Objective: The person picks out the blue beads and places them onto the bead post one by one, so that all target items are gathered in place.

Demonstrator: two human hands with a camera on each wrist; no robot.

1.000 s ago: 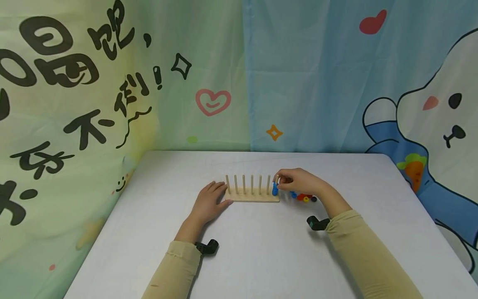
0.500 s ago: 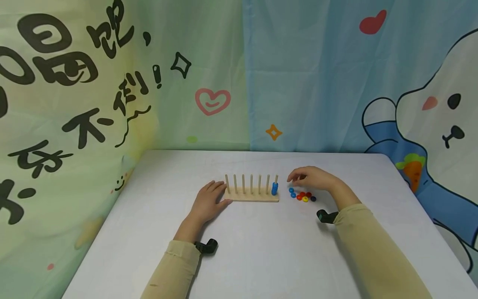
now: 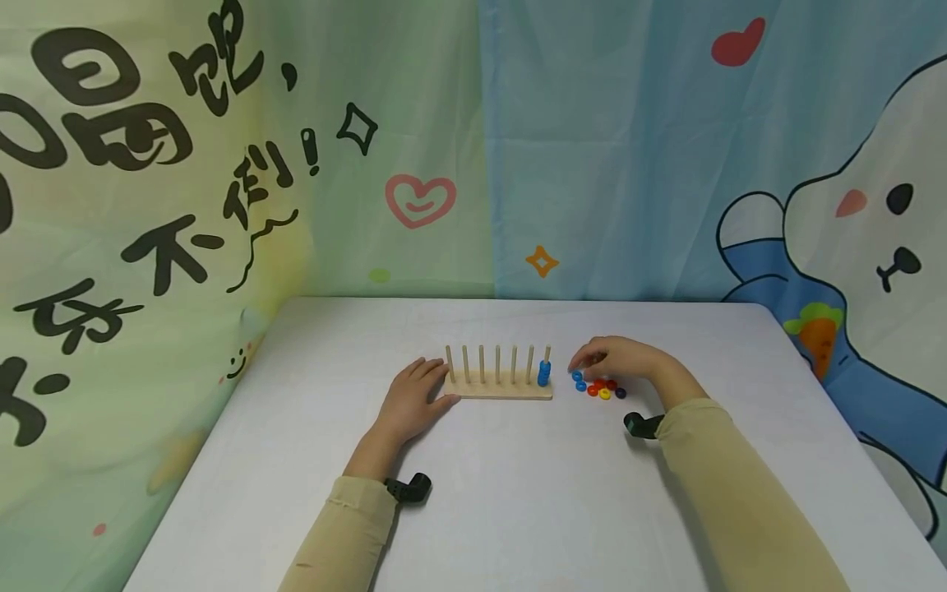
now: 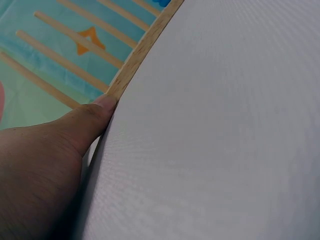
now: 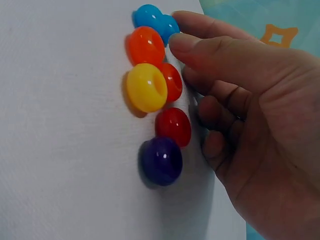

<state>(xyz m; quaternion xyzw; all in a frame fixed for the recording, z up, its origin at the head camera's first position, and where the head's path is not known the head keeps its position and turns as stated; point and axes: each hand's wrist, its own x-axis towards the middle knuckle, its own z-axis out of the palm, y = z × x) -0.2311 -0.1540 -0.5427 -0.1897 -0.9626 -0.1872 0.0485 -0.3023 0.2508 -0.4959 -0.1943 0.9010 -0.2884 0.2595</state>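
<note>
A wooden peg board (image 3: 499, 390) with several upright pegs lies mid-table. Blue beads (image 3: 544, 375) are stacked on its rightmost peg. My left hand (image 3: 432, 385) lies flat on the table at the board's left end, and its thumb (image 4: 95, 116) touches the corner of the wooden base (image 4: 145, 44). My right hand (image 3: 582, 363) hovers low over a cluster of loose beads (image 3: 599, 388). Its fingers are loosely curled and hold nothing. In the right wrist view, the right hand (image 5: 181, 32) has its fingertips next to two blue beads (image 5: 150, 17), beside orange (image 5: 145, 45), yellow (image 5: 146, 87), red (image 5: 173, 126) and purple (image 5: 161, 161) beads.
The white table (image 3: 518, 493) is backed by cartoon-printed curtains (image 3: 592, 148) on the far and left sides. Its right edge (image 3: 851, 427) runs close to the rabbit print. Black wrist camera mounts (image 3: 410, 489) sit by both sleeves.
My right hand let go of the blue bead on the rightmost peg, moved right and sank to the loose beads. My left hand stayed at the board.
</note>
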